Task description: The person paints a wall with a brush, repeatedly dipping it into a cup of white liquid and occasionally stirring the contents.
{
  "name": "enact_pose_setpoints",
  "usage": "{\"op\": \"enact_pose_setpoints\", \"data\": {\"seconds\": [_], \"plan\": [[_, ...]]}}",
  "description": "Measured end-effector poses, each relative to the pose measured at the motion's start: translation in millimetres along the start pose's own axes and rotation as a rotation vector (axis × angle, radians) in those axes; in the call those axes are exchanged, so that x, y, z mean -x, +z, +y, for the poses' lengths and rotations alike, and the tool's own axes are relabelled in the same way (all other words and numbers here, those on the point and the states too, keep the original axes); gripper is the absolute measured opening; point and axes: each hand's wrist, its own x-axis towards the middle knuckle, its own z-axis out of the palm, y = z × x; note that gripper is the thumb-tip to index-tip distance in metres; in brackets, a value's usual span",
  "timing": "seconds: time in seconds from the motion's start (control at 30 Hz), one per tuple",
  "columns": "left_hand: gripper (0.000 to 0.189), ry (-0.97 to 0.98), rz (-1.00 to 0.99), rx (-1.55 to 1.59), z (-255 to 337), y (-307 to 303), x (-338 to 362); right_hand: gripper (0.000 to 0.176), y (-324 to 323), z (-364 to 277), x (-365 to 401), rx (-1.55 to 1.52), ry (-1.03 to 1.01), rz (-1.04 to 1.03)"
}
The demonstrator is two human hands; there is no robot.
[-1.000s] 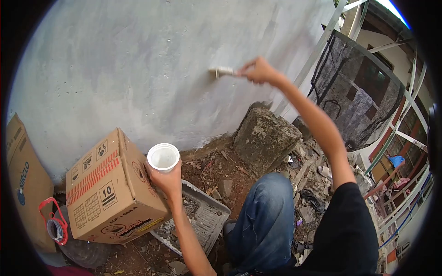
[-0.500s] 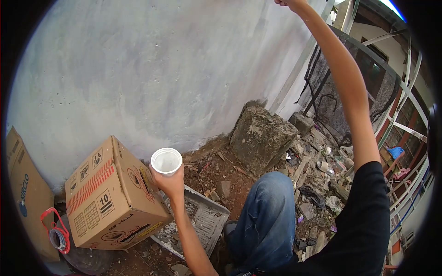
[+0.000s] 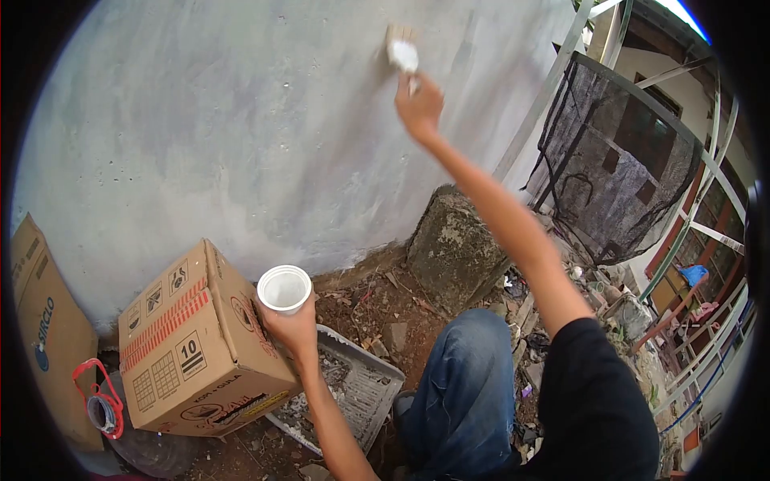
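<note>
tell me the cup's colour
The cup is white; it shows best in the head view.

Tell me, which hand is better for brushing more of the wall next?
Probably the right hand: it grips the brush up at the wall. The left hand is lower, busy holding the white cup.

1 head-worn camera faces forward and down past the wearer's bent knee (image 3: 469,361) toward a nearby pale wall (image 3: 241,120) and the littered ground (image 3: 423,329) at its foot, its wide, round field darkened at the corners.
</note>
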Motion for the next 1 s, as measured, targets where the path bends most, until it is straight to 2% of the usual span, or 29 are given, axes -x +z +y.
{"op": "enact_pose_setpoints", "data": {"seconds": [0.07, 0.1, 0.2, 0.33, 0.4, 0.53, 0.57, 0.63, 0.7, 0.83, 1.0], "plan": [[0.056, 0.015, 0.0, -0.003, 1.3, -0.2, 0.1, 0.024, 1.1, 8.9, 67.0, -0.045, 0.111, -0.077], [0.057, 0.027, -0.008, 0.008, 0.0, 0.1, -0.2, 0.024, -0.1, 13.7, 101.6, -0.046, 0.092, -0.085], [0.056, 0.008, -0.028, 0.046, 2.6, -1.6, 0.1, 0.022, -24.6, 22.0, 180.3, -0.001, 0.196, -0.375], [0.056, 0.022, -0.026, 0.041, 4.6, -2.9, -0.2, 0.021, -61.5, 27.8, 232.7, -0.003, 0.167, -0.579], [0.057, 0.035, -0.037, 0.039, 3.0, -6.2, -2.0, 0.022, -69.7, 31.8, 233.8, -0.026, 0.189, -0.603], [0.058, 0.045, -0.033, 0.038, 4.2, -6.7, -2.3, 0.024, -86.3, 39.3, 195.4, -0.024, 0.227, -0.773], [0.058, 0.046, -0.027, 0.035, 3.7, -6.4, -2.3, 0.026, -93.9, 28.0, 162.3, 0.089, 0.323, -0.957], [0.058, 0.047, -0.013, -0.007, 2.5, -4.9, -1.3, 0.02, -97.3, 29.9, 107.7, 0.019, 0.292, -1.094], [0.059, 0.04, -0.014, -0.015, 3.0, -1.7, 0.4, 0.019, -97.5, 20.0, 45.8, 0.007, 0.414, -1.103], [0.059, 0.031, -0.024, -0.006, 3.9, 7.2, 2.1, 0.025, -89.2, -6.2, -53.8, 0.029, 0.306, -1.03], [0.058, 0.077, -0.025, 0.038, -3.3, 15.1, 6.0, 0.029, -93.2, -31.6, -115.7, 0.06, 0.231, -0.879]]}}
